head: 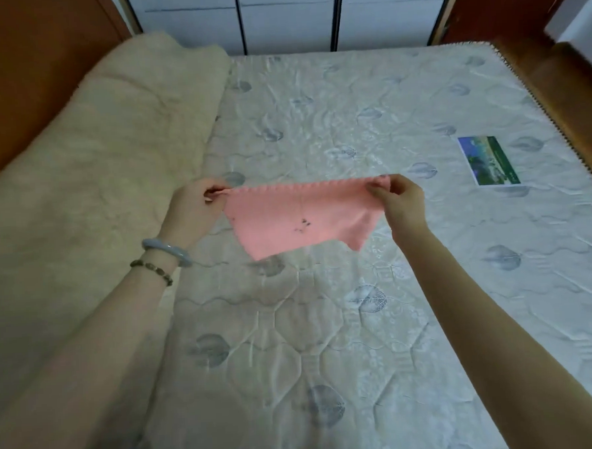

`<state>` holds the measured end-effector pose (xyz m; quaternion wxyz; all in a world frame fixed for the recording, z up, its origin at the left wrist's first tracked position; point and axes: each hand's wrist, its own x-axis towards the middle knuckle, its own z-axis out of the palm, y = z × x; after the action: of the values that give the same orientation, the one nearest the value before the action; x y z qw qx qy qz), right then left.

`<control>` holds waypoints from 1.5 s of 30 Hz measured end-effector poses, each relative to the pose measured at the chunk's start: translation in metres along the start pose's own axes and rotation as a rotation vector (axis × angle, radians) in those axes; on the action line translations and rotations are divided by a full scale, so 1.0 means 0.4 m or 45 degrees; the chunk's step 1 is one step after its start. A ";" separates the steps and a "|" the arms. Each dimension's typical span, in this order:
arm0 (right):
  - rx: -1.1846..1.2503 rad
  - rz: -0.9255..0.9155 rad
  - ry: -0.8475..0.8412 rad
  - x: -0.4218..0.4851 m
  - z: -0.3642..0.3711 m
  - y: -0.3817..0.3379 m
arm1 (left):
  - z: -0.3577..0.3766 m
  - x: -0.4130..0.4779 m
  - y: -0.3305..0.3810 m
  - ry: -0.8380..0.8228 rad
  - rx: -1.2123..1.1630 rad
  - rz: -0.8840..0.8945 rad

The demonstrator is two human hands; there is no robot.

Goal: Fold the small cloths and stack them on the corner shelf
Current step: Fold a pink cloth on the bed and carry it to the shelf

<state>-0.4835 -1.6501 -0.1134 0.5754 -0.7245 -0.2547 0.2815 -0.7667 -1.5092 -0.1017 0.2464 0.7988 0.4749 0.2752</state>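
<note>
Pink cloth (292,217): stretched above mattress (361,324); left hand (192,204), right hand (401,198) fingers pinching top corners.

1. The pink cloth (294,217) is soft, matt fabric with a zigzag-cut edge.
2. The mattress (360,306) has a quilted, faintly shiny woven cover.
3. The cream blanket (105,148) looks matt and fuzzy.
4. The bed frame (561,83) is glossy brown wood.
5. The bangle (167,252) is smooth and polished.
6. The label (489,161) is glossy print.
</note>
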 end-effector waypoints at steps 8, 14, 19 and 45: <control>-0.091 0.074 0.020 -0.005 0.000 0.201 | 0.120 -0.071 -0.115 -0.268 -0.006 -0.017; -0.270 0.221 -0.023 -0.059 0.016 0.441 | 0.266 -0.186 -0.250 -0.456 0.047 -0.093; -0.399 0.314 -0.117 -0.123 0.029 0.634 | 0.381 -0.323 -0.384 -0.567 0.113 -0.158; -0.788 0.563 -0.208 -0.232 0.056 0.957 | 0.616 -0.446 -0.651 -0.768 0.262 -0.252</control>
<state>-0.5480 -1.7787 -0.4808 0.2330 -0.8763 -0.2103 0.3654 -0.8338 -1.5901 -0.4882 0.3195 0.8148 0.4813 -0.0483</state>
